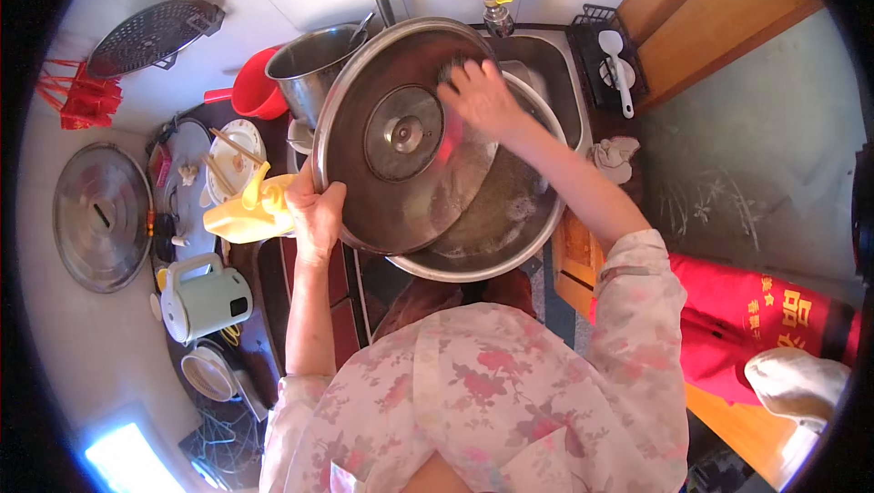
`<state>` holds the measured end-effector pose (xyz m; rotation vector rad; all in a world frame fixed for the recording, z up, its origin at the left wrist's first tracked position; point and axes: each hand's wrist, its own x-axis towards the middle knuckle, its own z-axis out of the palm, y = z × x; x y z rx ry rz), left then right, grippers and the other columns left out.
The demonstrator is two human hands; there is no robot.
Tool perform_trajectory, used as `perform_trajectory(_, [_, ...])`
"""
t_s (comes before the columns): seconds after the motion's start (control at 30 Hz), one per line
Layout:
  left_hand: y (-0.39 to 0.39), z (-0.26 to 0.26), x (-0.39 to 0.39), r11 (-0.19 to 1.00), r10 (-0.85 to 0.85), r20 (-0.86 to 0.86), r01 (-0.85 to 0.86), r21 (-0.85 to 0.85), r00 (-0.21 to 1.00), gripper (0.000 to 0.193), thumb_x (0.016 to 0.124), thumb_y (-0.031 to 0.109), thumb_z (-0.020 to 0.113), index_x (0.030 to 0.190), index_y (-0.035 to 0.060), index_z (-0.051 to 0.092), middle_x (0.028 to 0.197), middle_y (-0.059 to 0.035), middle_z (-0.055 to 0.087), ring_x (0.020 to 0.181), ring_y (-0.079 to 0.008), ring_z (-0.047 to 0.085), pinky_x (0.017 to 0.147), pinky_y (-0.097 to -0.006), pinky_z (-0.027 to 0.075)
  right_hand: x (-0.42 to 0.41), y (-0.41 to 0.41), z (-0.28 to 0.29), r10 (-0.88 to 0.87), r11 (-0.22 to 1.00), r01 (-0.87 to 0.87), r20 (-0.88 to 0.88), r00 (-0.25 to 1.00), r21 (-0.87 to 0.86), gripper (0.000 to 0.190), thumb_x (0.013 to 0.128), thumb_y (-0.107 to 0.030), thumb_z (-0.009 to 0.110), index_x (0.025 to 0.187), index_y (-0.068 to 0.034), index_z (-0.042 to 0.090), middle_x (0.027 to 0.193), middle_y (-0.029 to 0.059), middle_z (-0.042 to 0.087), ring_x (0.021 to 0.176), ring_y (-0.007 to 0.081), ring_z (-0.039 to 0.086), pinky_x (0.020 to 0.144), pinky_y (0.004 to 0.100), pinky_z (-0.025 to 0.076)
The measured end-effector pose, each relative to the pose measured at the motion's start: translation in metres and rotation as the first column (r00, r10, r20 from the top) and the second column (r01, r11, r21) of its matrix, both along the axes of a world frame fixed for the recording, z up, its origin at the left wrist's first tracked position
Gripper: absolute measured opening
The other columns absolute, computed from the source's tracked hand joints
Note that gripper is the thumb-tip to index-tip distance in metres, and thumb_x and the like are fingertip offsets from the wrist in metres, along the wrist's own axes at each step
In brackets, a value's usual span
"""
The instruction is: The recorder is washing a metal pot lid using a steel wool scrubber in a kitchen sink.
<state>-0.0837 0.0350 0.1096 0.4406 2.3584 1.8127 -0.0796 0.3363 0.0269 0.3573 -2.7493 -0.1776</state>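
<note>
A wide round pot lid (410,203) with a metal rim is tilted up before me, a small metal fitting (403,134) at its centre. My left hand (315,209) grips its left rim, thumb on the near face. Against the upper right of the lid, my right hand (481,97) presses a dark scouring pad (450,69), mostly hidden by the fingers. Below the lid is a large metal basin (471,276) holding cloudy, foamy water (488,220); the lid covers its left part. A yellow squeeze bottle (246,216) lies just left of my left hand.
A curved faucet (498,18) overhangs the sink (580,83). Behind the lid stand a tall steel pot (300,76) and a red dipper (256,90). Plates with chopsticks (239,151) and a pale green electric appliance (208,298) occupy the left counter. A crumpled cloth (614,158) lies right.
</note>
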Motion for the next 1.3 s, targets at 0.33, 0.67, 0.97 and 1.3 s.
perform_trajectory(0.33, [0.002,0.000,0.005,1.000,0.006,-0.098,-0.008,-0.016,0.995,0.037,0.073,-0.004,0.049,0.107,-0.0017,0.064,0.073,0.0059,0.054,0.062,-0.0021,0.042,0.055,-0.0183,0.035,0.071,-0.069,-0.083,-0.125,0.944,0.198,0.271,0.954,-0.263,0.026,0.086,-0.016,0.052,0.109,-0.009,0.060,0.106,0.0157,0.058,0.105,0.0344,0.053,0.093,0.0516,0.039])
perform_trajectory(0.67, [0.005,-0.009,0.004,0.997,0.057,-0.056,-0.054,0.058,0.997,0.031,0.073,-0.003,0.051,0.101,-0.0003,0.064,0.071,0.0067,0.053,0.062,-0.0030,0.042,0.054,-0.0200,0.036,0.073,-0.157,-0.036,0.170,0.700,-0.069,0.071,0.983,-0.711,0.026,0.078,-0.010,0.056,0.104,-0.008,0.057,0.096,0.0146,0.056,0.098,0.0337,0.056,0.082,0.0448,0.047])
perform_trajectory(0.97, [0.003,-0.013,-0.004,0.999,0.035,-0.122,-0.037,-0.013,0.992,0.032,0.074,-0.002,0.051,0.104,-0.0003,0.065,0.069,0.0059,0.054,0.059,-0.0027,0.043,0.053,-0.0201,0.036,0.063,-0.049,-0.008,-0.149,0.893,0.225,0.216,0.965,-0.391,0.029,0.084,-0.013,0.053,0.112,-0.008,0.059,0.098,0.0129,0.057,0.097,0.0323,0.055,0.082,0.0458,0.044])
perform_trajectory(1.3, [0.009,-0.004,-0.006,0.997,-0.041,-0.107,0.048,0.064,0.993,0.034,0.074,-0.004,0.051,0.105,-0.0016,0.064,0.074,0.0047,0.057,0.064,-0.0032,0.047,0.058,-0.0197,0.039,0.023,-0.016,-0.017,0.138,0.973,-0.173,-0.215,0.967,-0.150,0.037,0.080,-0.014,0.056,0.117,-0.009,0.058,0.098,0.0092,0.054,0.096,0.0274,0.053,0.080,0.0387,0.046])
